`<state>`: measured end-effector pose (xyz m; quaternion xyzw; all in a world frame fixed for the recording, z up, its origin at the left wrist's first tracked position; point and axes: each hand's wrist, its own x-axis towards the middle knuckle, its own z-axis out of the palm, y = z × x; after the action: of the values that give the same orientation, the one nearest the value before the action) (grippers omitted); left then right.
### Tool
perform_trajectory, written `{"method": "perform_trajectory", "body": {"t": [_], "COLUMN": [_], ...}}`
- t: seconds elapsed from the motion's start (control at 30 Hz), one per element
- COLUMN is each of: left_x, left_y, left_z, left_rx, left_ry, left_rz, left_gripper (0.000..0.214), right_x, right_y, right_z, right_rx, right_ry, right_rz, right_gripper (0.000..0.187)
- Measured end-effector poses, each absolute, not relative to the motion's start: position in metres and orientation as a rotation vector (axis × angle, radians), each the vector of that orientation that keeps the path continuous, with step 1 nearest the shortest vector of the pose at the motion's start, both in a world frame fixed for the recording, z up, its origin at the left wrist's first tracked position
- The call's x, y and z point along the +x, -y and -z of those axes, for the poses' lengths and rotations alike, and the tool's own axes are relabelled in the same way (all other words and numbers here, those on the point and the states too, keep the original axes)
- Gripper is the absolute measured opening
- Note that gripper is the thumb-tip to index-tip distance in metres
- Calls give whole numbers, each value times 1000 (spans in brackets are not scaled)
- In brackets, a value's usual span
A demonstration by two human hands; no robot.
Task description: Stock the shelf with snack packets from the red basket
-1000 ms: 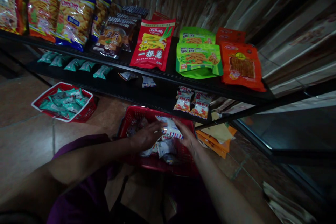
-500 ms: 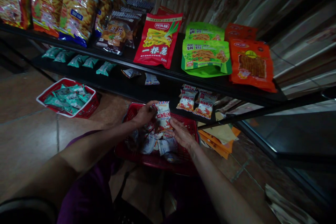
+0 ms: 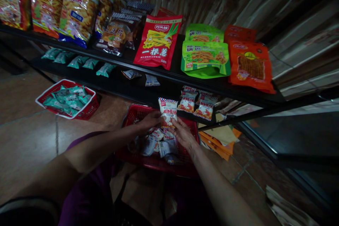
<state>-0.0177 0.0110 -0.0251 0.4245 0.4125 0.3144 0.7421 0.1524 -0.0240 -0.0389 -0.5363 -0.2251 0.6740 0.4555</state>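
A small white snack packet (image 3: 168, 112) with a striped top edge is held up over the red basket (image 3: 189, 164), just in front of the lower shelf (image 3: 127, 90). The right hand (image 3: 183, 135) has a narrow grip on its lower right side, thumb on the front. The left hand (image 3: 150, 121) is at the packet's left edge, fingers curled; I cannot tell whether its grip is closed on the wrapper. Beneath them, more small packets (image 3: 164, 147) lie jumbled in the basket. On the lower shelf, just right of the held packet, similar packets (image 3: 203, 106) stand in two short rows; teal packets (image 3: 106, 69) line its left part. The upper shelf (image 3: 174, 70) carries bigger bags, among them a red bag (image 3: 159, 41) and green bags (image 3: 205, 58). A white-rimmed basket (image 3: 91, 107) of teal packets sits on the floor (image 3: 34, 141) at left.
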Motion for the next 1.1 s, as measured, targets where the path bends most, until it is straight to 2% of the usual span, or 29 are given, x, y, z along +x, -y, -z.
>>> {"method": "perform_trajectory", "body": {"t": [0.13,0.3,0.37,0.57,0.83,1.1], "left_x": [-13,-16,-17,-14,-18,-22], "left_y": [-8,-12,-11,-3,-4,-5], "left_z": [26,39,42,38,39,38], "left_rx": [991,1273,1454,1750,1559,1518], "left_ry": [-979,-1109,-1158,-1194,-1005,-1037], "left_rz": [-700,-504,-396,-226,-289,-277], "left_gripper": [39,42,41,40,46,25], "right_x": [150,165,173,184,186,188], "right_y": [24,11,6,3,2,1], "right_z": [43,43,42,45,38,31], "right_rx": [-1338,-1413,-1413,-1511,-1570,-1557], "right_ry": [676,703,790,934,823,706], "right_rz": [-1614,-1223,-1161,-1272,-1185,-1202], "right_gripper": [45,53,49,40,35,31]}}
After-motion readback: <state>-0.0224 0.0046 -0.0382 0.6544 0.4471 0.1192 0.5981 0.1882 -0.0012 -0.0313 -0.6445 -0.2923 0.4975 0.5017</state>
